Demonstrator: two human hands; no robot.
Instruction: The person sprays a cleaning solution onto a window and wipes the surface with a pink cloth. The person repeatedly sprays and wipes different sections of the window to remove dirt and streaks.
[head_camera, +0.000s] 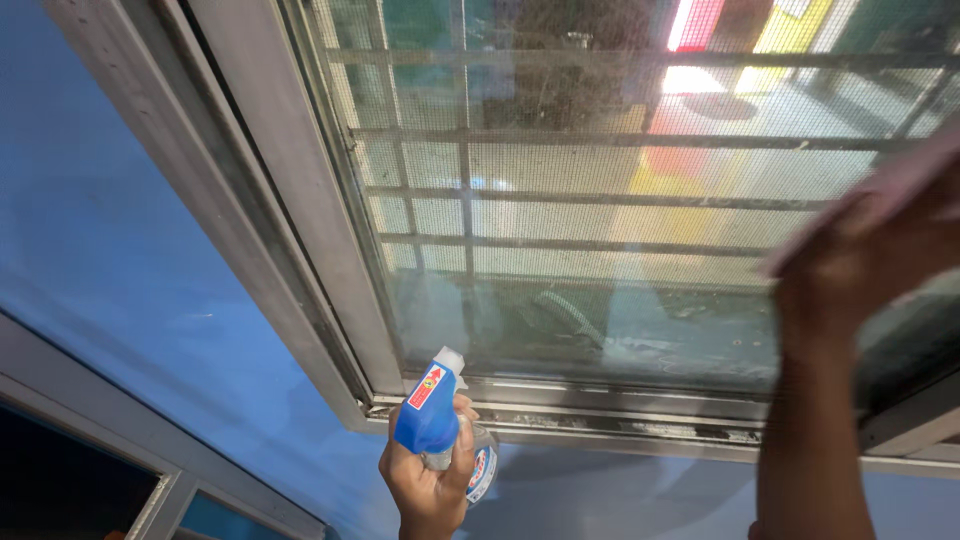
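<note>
Spray bottle (440, 425) gripped in left hand (428, 480) below window frame's bottom edge (600, 405); pink cloth (880, 195) pressed flat by right hand (865, 260) against glass. Possibly smeared streaks, or bottle slipping from wet grip.

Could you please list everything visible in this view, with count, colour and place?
spray bottle: one, blue head, clear body, bottom centre, held in the left hand.
cloth: one, pale pink, right edge, blurred, against the window under the right hand.
window frame: one, grey metal, from top left to the bottom rail.
mesh screen: one, grey, fills the window, bars behind it.
wall: one, blue, left and below.
left hand: one, bottom centre, gripping the bottle.
right hand: one, right, pressing the cloth.
</note>
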